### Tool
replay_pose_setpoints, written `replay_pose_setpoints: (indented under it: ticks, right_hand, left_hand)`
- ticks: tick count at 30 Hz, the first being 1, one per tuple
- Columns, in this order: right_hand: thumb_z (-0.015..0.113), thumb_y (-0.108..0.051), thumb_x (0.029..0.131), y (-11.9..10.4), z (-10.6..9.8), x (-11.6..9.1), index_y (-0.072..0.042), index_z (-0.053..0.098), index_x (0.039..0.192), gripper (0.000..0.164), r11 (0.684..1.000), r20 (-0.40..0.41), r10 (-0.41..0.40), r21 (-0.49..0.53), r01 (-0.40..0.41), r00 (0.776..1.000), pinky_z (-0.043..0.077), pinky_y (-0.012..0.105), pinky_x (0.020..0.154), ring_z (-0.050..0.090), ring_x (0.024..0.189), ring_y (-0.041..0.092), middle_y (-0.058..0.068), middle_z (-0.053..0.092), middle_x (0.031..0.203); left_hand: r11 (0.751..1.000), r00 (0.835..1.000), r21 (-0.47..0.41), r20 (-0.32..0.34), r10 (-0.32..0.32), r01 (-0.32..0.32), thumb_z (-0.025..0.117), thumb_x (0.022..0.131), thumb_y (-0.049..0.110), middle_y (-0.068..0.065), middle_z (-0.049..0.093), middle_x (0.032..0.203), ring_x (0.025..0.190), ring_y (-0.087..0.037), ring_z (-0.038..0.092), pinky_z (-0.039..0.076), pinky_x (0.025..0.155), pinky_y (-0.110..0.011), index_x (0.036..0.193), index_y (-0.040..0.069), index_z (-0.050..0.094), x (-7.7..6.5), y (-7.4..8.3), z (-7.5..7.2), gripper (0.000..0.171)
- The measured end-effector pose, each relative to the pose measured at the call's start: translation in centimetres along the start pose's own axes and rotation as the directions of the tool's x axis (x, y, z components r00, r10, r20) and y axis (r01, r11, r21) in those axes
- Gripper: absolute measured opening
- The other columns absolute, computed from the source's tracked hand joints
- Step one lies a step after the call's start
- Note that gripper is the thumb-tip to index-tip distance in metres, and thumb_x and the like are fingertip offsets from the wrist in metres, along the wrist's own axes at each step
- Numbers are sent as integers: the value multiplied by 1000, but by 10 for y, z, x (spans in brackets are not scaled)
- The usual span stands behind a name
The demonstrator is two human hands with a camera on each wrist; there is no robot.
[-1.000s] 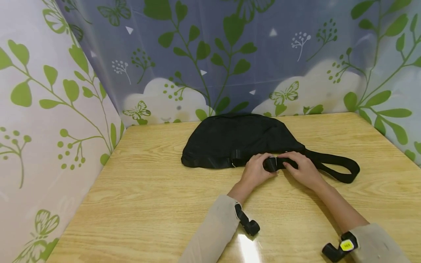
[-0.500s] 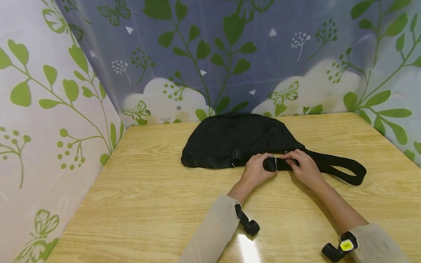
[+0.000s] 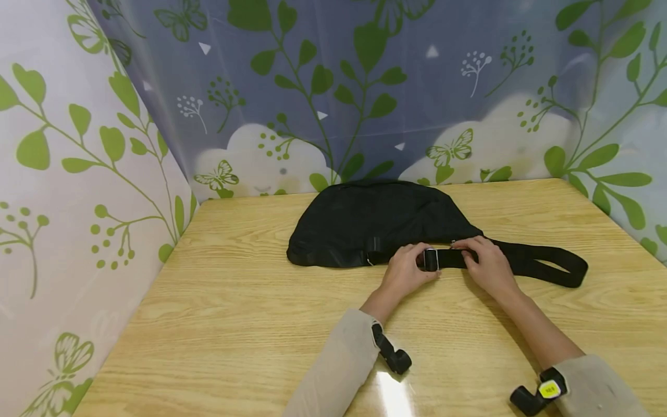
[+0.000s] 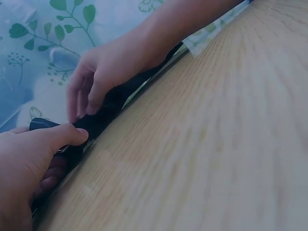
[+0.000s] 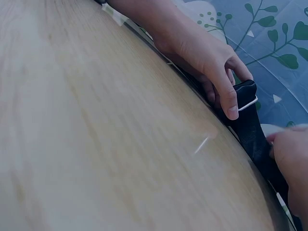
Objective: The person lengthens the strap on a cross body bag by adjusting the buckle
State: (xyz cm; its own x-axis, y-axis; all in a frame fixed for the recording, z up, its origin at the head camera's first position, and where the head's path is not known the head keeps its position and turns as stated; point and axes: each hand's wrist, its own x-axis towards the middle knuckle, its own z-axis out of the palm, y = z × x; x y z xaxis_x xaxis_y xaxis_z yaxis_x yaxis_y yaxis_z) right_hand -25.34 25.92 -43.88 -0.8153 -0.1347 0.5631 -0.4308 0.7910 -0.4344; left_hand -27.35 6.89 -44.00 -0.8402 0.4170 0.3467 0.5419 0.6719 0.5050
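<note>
A black half-moon-shaped bag (image 3: 375, 217) lies flat at the back of the table. Along its front edge runs a black webbing strap (image 3: 450, 259) with a metal slider buckle (image 3: 437, 260). My left hand (image 3: 406, 272) pinches the strap at the buckle, thumb in front and fingers behind. The right wrist view shows the buckle's silver bar (image 5: 248, 104) beside the left thumb. Further right, my right hand (image 3: 488, 266) holds the strap between thumb and fingers, a short flat stretch lying between both hands. Beyond it, the strap forms a loop (image 3: 577, 271) on the table.
The wooden table (image 3: 234, 324) reaches back to a patterned cloth backdrop (image 3: 292, 87), and the bag's top edge lies close to that cloth. Another patterned cloth (image 3: 78, 174) borders the left side. Both forearms wear black wrist mounts (image 3: 392, 350) over beige sleeves.
My right hand has slid right along the strap, away from the buckle, lengthening the stretch between the hands. The loop at the right has shifted further right and narrowed. My left hand has stayed put.
</note>
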Motion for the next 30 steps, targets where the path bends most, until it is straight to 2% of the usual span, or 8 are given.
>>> replay_pose_setpoints:
  ticks: [3,6,11,14,16,23,30]
  right_hand:
    - [62,8,82,-2,2,1,-3,65,106,27,993,80,-81,97,73,993,41,50,82,54,99,35,13,62,103]
    - [63,3,83,-4,3,0,-3,63,111,28,980,118,-135,163,115,984,39,46,87,53,103,32,11,62,106]
    - [65,8,79,-5,5,1,-4,67,101,25,973,35,-155,180,147,987,41,25,80,56,89,21,4,62,91]
    - [66,14,76,-5,5,1,-3,69,96,27,969,-5,-171,178,169,985,40,20,77,56,85,21,4,62,86]
    - [66,15,75,-4,4,1,-3,69,94,26,972,-16,-168,164,168,986,40,20,77,56,84,22,4,62,85]
    - [66,15,74,-3,2,2,-2,70,88,22,989,-35,-105,103,108,994,42,36,69,56,82,27,9,63,85]
    - [66,13,76,-5,1,2,-3,71,88,21,995,-27,-57,75,59,998,42,40,64,56,77,28,12,65,86]
  left_hand:
    - [1000,1000,4,5,16,-16,77,73,37,4,59,100,94,-11,53,41,79,-19,113,20,60,0,-1,0,47]
    - [1000,999,0,12,29,-29,77,73,37,3,60,102,96,-12,53,41,81,-20,114,20,60,-1,-2,0,47]
    - [999,999,13,8,43,-43,77,73,36,3,59,99,92,-10,53,41,79,-19,113,20,60,0,-2,-1,47]
    - [999,999,23,4,41,-41,78,72,36,5,58,96,88,-9,52,41,76,-18,111,20,61,0,-1,-1,46]
    - [999,999,27,4,37,-37,78,72,37,6,57,93,85,-8,51,40,74,-17,109,20,61,1,-1,-1,44]
    - [999,1000,43,-10,19,-19,78,72,37,6,56,90,81,-7,51,39,70,-16,108,20,62,2,1,0,43]
    - [998,1000,64,5,2,-2,77,72,38,5,58,94,86,-9,52,40,73,-18,111,19,62,1,2,0,45]
